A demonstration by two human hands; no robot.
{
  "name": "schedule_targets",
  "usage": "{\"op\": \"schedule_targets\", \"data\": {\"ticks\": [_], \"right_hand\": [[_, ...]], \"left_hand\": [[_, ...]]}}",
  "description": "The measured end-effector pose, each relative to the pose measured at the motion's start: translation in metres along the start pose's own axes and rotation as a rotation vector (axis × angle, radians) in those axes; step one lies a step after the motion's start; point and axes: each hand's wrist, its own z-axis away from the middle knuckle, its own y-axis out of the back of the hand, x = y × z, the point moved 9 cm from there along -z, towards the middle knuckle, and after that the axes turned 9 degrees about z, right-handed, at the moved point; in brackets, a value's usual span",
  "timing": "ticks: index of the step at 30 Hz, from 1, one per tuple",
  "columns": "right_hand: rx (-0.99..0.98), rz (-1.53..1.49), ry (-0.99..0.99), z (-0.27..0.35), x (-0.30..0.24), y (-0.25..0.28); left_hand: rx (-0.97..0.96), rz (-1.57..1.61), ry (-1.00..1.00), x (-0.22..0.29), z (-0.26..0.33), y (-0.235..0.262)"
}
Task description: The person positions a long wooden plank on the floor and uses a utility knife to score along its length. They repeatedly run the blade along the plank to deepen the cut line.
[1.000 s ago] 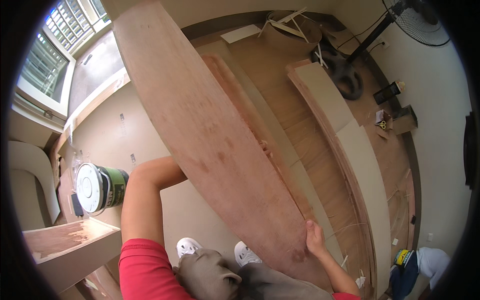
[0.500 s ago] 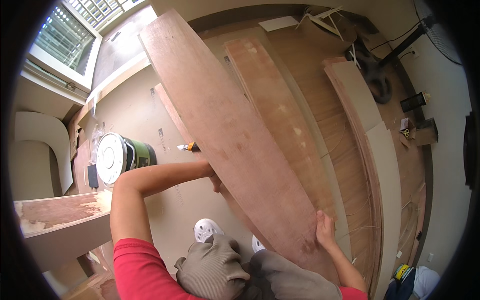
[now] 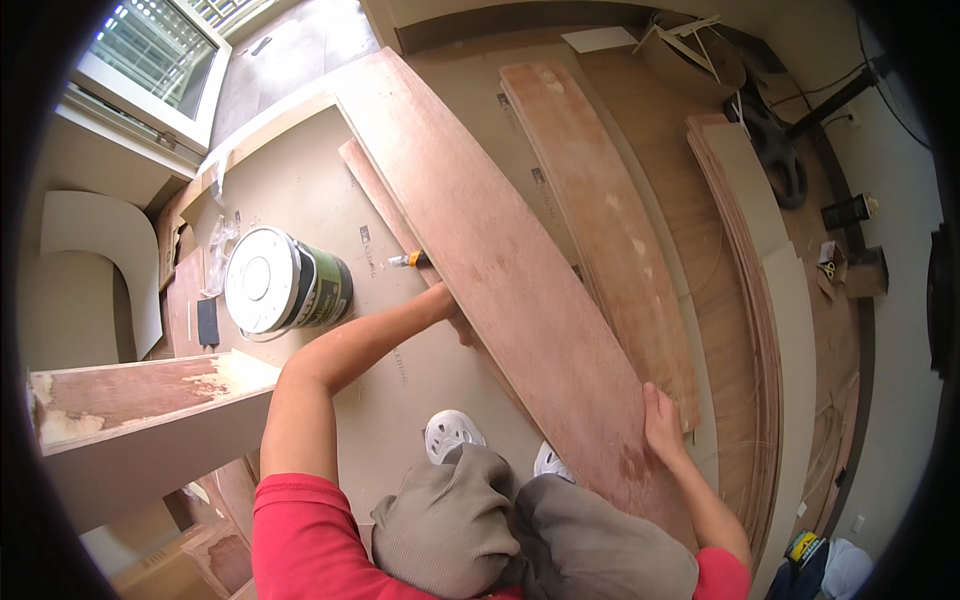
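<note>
While left hand and right hand hold the plank by opposite edges, floor shows either side.

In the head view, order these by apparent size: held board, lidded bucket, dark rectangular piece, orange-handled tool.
1. Held board
2. Lidded bucket
Unranked: the dark rectangular piece and orange-handled tool both look small and alike, and the board seems to cover part of the tool.
</note>
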Motion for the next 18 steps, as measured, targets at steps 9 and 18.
{"op": "schedule_targets", "data": {"ticks": [9,18], "right_hand": [[-0.012,0.051,-0.048,-0.037,-0.024,0.013],[-0.064,0.045,0.015,-0.056,-0.02,-0.005]], "left_hand": [[-0.03,-0.217,0.339,-0.043,0.002,0.006],[0.672,-0.228,0.431,-0.044,0.059,-0.025]]}}
